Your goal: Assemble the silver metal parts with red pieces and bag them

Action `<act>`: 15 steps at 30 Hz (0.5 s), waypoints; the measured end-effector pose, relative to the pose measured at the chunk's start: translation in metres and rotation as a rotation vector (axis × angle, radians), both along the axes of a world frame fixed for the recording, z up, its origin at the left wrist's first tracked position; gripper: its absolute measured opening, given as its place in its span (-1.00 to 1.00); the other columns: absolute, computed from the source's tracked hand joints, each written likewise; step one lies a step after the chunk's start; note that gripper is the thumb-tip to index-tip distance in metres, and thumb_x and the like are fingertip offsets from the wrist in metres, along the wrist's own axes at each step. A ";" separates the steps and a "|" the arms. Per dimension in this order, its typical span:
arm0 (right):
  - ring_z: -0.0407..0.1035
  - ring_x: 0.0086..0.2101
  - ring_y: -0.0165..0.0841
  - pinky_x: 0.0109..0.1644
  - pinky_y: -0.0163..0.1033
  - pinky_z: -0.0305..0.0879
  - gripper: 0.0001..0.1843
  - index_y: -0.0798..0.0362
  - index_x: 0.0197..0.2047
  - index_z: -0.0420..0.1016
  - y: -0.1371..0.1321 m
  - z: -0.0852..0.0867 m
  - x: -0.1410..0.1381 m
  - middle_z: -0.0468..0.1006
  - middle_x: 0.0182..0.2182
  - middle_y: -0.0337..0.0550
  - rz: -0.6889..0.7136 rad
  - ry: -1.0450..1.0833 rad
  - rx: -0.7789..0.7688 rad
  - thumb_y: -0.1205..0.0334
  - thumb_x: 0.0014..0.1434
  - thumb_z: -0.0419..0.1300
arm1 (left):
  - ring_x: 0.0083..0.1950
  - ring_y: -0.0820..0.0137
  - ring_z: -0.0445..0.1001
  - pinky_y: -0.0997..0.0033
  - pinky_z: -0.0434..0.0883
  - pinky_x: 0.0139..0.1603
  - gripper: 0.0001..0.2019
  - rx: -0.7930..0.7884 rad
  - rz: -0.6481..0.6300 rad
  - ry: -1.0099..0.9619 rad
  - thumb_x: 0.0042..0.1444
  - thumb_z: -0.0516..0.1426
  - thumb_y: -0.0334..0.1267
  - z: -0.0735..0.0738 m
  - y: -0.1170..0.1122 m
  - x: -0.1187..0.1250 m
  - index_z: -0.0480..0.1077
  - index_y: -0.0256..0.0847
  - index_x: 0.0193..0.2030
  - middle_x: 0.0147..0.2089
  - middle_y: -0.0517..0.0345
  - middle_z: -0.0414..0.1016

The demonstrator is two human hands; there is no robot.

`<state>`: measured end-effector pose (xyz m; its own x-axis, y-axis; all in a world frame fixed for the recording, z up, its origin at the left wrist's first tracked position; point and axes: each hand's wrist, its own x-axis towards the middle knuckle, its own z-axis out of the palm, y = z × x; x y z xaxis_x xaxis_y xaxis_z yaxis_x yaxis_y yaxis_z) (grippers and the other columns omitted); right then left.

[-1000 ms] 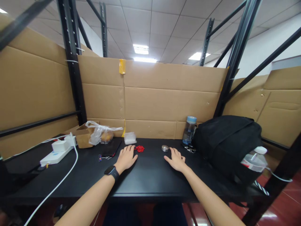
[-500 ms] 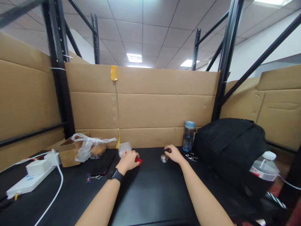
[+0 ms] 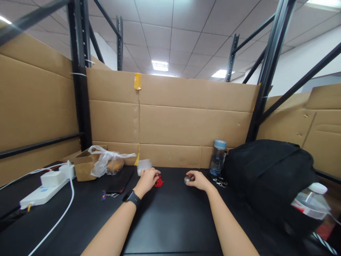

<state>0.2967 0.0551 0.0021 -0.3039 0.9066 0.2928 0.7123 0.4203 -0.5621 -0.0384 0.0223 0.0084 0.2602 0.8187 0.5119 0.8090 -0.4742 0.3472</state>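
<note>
My left hand, with a black watch on its wrist, lies curled on the black table, its fingers closed on a small red cord. A small clear plastic box sits just behind that hand. My right hand curls around a small round metal tin, fingers pinching its edge. Both forearms reach forward from the near edge.
A black backpack fills the right side, with a blue-capped bottle and keys beside it. At left lie a phone, a plastic bag with food, a cardboard box and a white power strip. Cardboard walls surround the table.
Both hands were flat and open on the table a second ago. They reached forward; the left closed on the red cord, the right on the metal tin.
</note>
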 end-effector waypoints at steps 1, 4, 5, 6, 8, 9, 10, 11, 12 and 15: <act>0.47 -0.29 -0.28 -0.15 -0.22 0.37 -0.48 0.08 -0.06 0.59 0.000 0.000 0.000 0.64 -0.18 -0.05 0.001 -0.006 -0.004 0.20 -0.15 0.44 | -0.01 0.23 0.51 0.26 0.23 0.05 -0.81 0.010 -0.017 -0.028 0.19 0.17 -0.36 0.000 0.002 0.000 0.56 -0.08 -0.11 -0.09 0.08 0.59; 0.46 -0.31 -0.30 -0.15 -0.22 0.36 -0.52 0.07 -0.08 0.60 0.000 0.000 -0.001 0.64 -0.22 -0.08 0.010 -0.007 0.003 0.23 -0.14 0.43 | -0.03 0.26 0.50 0.30 0.29 0.03 -0.84 0.052 -0.095 -0.110 0.23 0.14 -0.36 0.000 0.004 0.001 0.56 -0.11 -0.17 -0.11 0.07 0.57; 0.46 -0.31 -0.30 -0.14 -0.22 0.36 -0.51 0.07 -0.07 0.60 0.001 0.000 -0.001 0.63 -0.22 -0.09 0.011 -0.003 0.009 0.23 -0.15 0.44 | -0.05 0.27 0.50 0.31 0.31 0.02 -0.85 0.067 -0.113 -0.139 0.23 0.13 -0.35 0.001 0.004 0.002 0.55 -0.12 -0.19 -0.13 0.07 0.56; 0.45 -0.30 -0.30 -0.14 -0.22 0.36 -0.50 0.06 -0.07 0.60 0.001 -0.001 -0.001 0.63 -0.22 -0.09 0.009 -0.001 0.014 0.24 -0.15 0.44 | -0.07 0.28 0.50 0.32 0.32 0.00 -0.87 0.079 -0.122 -0.169 0.23 0.13 -0.35 0.000 0.004 0.004 0.53 -0.14 -0.19 -0.15 0.07 0.55; 0.44 -0.29 -0.30 -0.12 -0.21 0.35 -0.48 0.06 -0.06 0.60 0.002 -0.002 0.000 0.61 -0.22 -0.09 -0.001 0.004 0.012 0.27 -0.16 0.44 | -0.11 0.29 0.51 0.32 0.35 -0.03 -0.88 0.094 -0.131 -0.222 0.22 0.14 -0.37 0.000 0.004 0.007 0.51 -0.17 -0.18 -0.18 0.07 0.55; 0.43 -0.28 -0.30 -0.11 -0.21 0.35 -0.48 0.06 -0.05 0.60 0.003 -0.003 0.000 0.60 -0.21 -0.09 -0.005 0.008 0.006 0.28 -0.17 0.44 | -0.12 0.29 0.51 0.32 0.36 -0.04 -0.88 0.095 -0.133 -0.242 0.21 0.14 -0.37 -0.001 0.004 0.009 0.50 -0.18 -0.17 -0.18 0.06 0.54; 0.43 -0.27 -0.30 -0.10 -0.21 0.35 -0.48 0.07 -0.05 0.60 0.004 -0.005 0.000 0.59 -0.21 -0.08 -0.007 0.014 -0.002 0.29 -0.17 0.44 | -0.13 0.29 0.51 0.31 0.37 -0.04 -0.88 0.093 -0.135 -0.254 0.21 0.14 -0.38 -0.001 0.004 0.010 0.50 -0.19 -0.17 -0.18 0.06 0.54; 0.42 -0.26 -0.30 -0.09 -0.21 0.35 -0.48 0.06 -0.05 0.60 0.005 -0.006 0.000 0.59 -0.21 -0.08 -0.006 0.024 -0.011 0.29 -0.16 0.43 | -0.13 0.29 0.51 0.31 0.37 -0.04 -0.88 0.089 -0.137 -0.259 0.21 0.13 -0.38 -0.002 0.003 0.011 0.50 -0.19 -0.17 -0.19 0.06 0.54; 0.41 -0.25 -0.30 -0.08 -0.20 0.35 -0.49 0.06 -0.05 0.59 0.005 -0.007 0.000 0.58 -0.21 -0.09 -0.003 0.033 -0.020 0.30 -0.16 0.43 | -0.14 0.29 0.50 0.30 0.37 -0.04 -0.88 0.082 -0.140 -0.257 0.21 0.13 -0.38 -0.002 0.003 0.012 0.50 -0.19 -0.18 -0.19 0.06 0.54; 0.38 -0.27 -0.32 -0.08 -0.21 0.35 -0.47 0.07 -0.04 0.58 0.007 -0.009 0.001 0.54 -0.20 -0.09 0.001 0.063 -0.049 0.32 -0.17 0.43 | -0.16 0.29 0.49 0.31 0.37 -0.07 -0.90 0.065 -0.153 -0.244 0.21 0.14 -0.34 -0.001 0.001 0.015 0.50 -0.19 -0.23 -0.23 0.07 0.52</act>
<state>0.2973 0.0622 -0.0071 -0.2873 0.9200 0.2667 0.6747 0.3920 -0.6253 -0.0236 0.0229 0.0076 0.2409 0.7427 0.6248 0.6231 -0.6119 0.4871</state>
